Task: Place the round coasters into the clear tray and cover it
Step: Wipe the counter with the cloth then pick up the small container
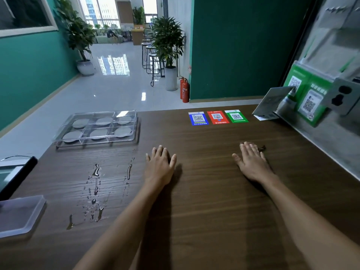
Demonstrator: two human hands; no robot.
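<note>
Six round coasters (99, 133) in covered clear tray (58, 140), far-left of flat hands (206, 165).

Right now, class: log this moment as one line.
left hand: flat on table | right hand: flat | coasters: six in clear tray | lid: on

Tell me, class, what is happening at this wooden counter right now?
A person rests both hands flat on the wooden counter, the left hand and the right hand, and neither holds anything. At the far left the clear tray has six round coasters, one in each compartment, and a clear cover seems to sit over it. Water drops lie on the wood in front of the tray. Three QR code cards lie further back.
</note>
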